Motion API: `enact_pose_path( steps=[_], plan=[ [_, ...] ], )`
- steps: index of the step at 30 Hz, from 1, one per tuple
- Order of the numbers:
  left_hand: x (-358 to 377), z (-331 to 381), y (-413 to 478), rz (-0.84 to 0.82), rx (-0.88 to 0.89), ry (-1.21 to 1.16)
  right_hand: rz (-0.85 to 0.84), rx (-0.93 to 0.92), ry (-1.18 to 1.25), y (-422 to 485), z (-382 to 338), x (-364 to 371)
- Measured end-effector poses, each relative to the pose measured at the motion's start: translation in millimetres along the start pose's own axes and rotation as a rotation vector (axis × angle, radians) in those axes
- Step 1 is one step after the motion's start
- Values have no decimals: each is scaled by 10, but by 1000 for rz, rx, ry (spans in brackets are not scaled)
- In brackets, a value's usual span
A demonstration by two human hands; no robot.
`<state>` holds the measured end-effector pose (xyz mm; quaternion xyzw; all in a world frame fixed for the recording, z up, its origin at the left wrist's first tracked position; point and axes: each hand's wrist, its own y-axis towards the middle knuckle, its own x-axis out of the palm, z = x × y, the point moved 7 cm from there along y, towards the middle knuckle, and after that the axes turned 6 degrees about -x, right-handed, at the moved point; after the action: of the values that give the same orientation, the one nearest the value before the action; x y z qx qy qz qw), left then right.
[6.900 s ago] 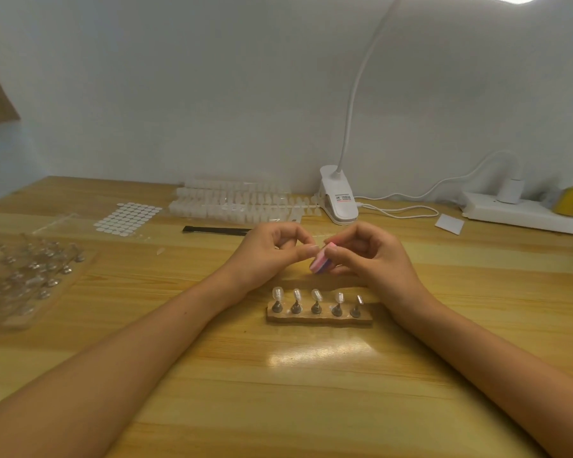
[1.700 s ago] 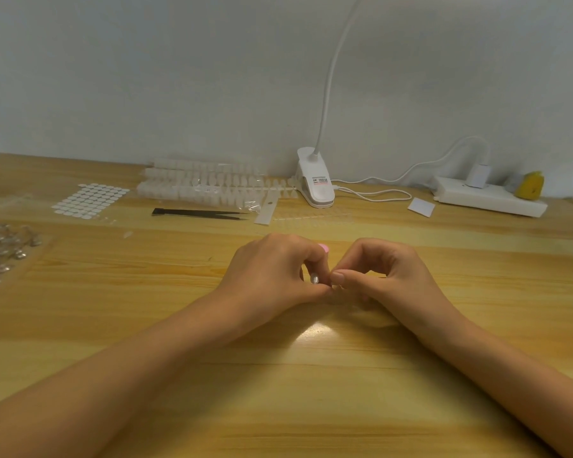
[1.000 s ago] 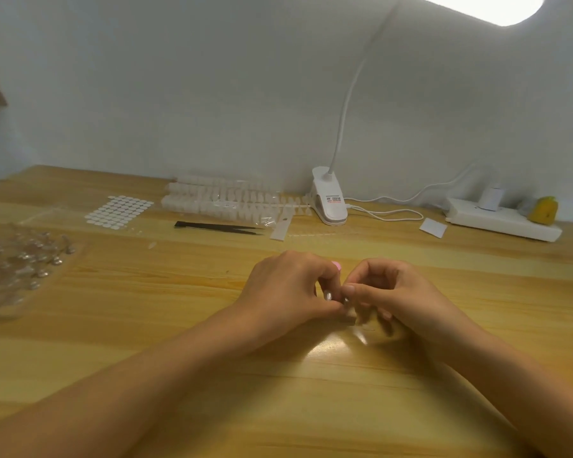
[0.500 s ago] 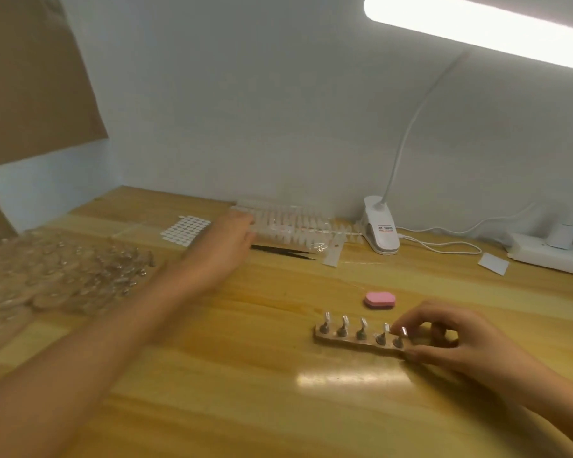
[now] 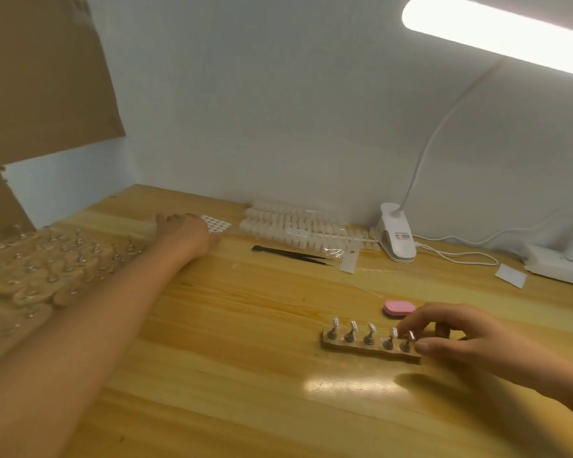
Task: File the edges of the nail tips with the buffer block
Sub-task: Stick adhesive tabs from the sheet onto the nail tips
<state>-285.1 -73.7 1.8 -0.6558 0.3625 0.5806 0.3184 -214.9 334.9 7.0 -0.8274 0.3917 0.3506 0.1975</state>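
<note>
A wooden holder (image 5: 358, 348) with several clear nail tips (image 5: 353, 325) on metal pegs lies on the table at the front right. My right hand (image 5: 460, 332) is at its right end, thumb on the front edge and curled fingers behind the last two pegs, pinching it. The pink buffer block (image 5: 398, 308) lies flat on the table just behind the holder, with no hand on it. My left hand (image 5: 186, 234) is stretched far to the back left, palm down, on the edge of a sheet of white round stickers (image 5: 217, 223).
Strips of nail tips (image 5: 298, 223) lie along the wall, with black tweezers (image 5: 288, 254) in front of them. A clip lamp base (image 5: 396, 236), its cable and a power strip (image 5: 556, 262) stand at the back right. Clear bags of holders (image 5: 40, 269) fill the left side.
My left hand has moved further left, from the nail tip strips to the sticker sheet. The right hand stays at the holder's right end. Earlier both hands worked together in the middle.
</note>
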Motion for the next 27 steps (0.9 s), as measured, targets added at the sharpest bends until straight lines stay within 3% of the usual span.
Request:
enact_pose_path(
  steps=[2,7,16,22,27],
  plan=[
    [40,-11,68,-67,-9,-35,11,2,18,13,14,-10],
    [-146,70,65,147,59,-48,25,-4,32,11,21,-38],
    [-217,59,-175,206,159,-123,58,88,147,-4,62,-35],
    [-126,273,-727,91,520,-180,124,61,108,86,-33,-242],
    [58,335,-1258,49,752,-112,91,-134,-79,577,-467,-177]
  ],
)
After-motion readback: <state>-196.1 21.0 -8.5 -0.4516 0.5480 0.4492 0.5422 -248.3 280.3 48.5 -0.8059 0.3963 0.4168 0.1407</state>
